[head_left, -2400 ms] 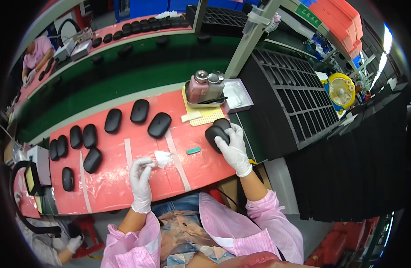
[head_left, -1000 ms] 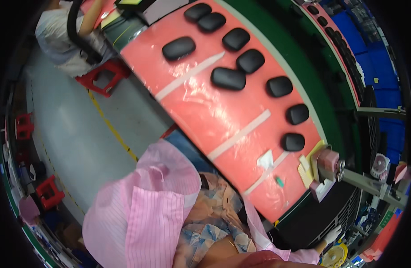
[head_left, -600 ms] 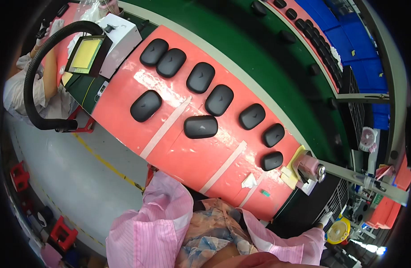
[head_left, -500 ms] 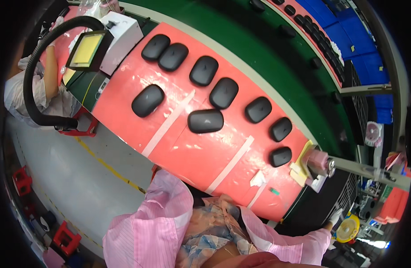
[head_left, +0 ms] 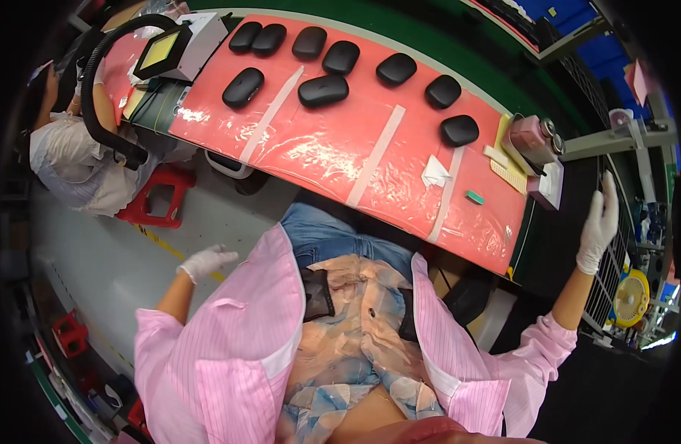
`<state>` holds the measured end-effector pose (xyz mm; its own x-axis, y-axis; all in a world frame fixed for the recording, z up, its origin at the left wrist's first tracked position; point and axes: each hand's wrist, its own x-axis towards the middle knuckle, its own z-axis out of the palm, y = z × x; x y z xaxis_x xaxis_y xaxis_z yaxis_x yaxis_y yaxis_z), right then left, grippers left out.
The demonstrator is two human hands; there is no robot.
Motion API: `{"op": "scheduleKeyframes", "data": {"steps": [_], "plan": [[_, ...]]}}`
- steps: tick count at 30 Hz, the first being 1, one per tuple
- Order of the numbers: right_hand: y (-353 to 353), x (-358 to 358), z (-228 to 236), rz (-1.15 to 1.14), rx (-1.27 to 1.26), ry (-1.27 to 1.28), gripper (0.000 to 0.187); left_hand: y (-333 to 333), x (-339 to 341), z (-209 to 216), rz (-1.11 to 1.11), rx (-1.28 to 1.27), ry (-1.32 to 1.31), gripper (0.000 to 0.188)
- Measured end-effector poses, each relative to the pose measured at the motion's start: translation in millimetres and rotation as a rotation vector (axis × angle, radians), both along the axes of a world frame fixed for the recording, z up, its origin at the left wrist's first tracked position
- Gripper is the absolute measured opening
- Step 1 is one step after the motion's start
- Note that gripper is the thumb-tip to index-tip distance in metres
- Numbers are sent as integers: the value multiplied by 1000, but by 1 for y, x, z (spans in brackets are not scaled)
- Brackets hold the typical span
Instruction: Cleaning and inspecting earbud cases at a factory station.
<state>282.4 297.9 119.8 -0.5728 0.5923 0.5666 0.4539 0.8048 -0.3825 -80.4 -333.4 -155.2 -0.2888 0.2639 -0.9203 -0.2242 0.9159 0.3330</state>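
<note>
My left hand, in a white glove, hangs over the grey floor at my left side. Its fingers are loosely stretched and hold nothing. On the far side of my body my right hand, gloved too, is raised with straight fingers beside a black wire rack; nothing shows in it. Between them, beyond my waist, lies a pink-covered table out of reach of both hands. Several black rounded cases rest on its far half. A white crumpled tissue and a small green piece lie toward its right end.
A pink container with metal lids stands at the table's right end by a yellow pad. At the left are a black hose, a white box machine, a red stool and a seated co-worker. A yellow fan stands far right.
My view has tilted, so the table sits higher in the picture. My left hand has come into sight, and my right hand has risen from low by the black surface. The cases look unmoved.
</note>
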Motion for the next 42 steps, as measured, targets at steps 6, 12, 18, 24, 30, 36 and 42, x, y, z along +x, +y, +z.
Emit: {"op": "scheduleKeyframes", "data": {"steps": [6, 12, 18, 24, 30, 36, 42], "plan": [[-101, -82, -43, 384, 230, -234, 35, 102, -29, 306, -640, 27, 408, 70], [-80, -107, -130, 312, 11, 32, 31, 281, -44, 378, -1098, 244, 1143, 58], [-78, -110, -161, -4, -166, 508, 28, 495, -141, 281, -1235, 243, 1233, 59], [-74, -104, -172, -120, 29, 263, 25, 698, -177, 200, -813, 236, 1242, 48], [-78, -109, -168, -209, 30, 157, 27, 800, -187, 159, -777, 361, 1539, 48], [-75, -115, -166, -220, -44, 95, 28, 830, -233, 113, -697, 264, 1760, 68], [-78, -108, -169, -276, -66, 59, 22, 776, -317, 150, -662, 479, 1281, 70]]}}
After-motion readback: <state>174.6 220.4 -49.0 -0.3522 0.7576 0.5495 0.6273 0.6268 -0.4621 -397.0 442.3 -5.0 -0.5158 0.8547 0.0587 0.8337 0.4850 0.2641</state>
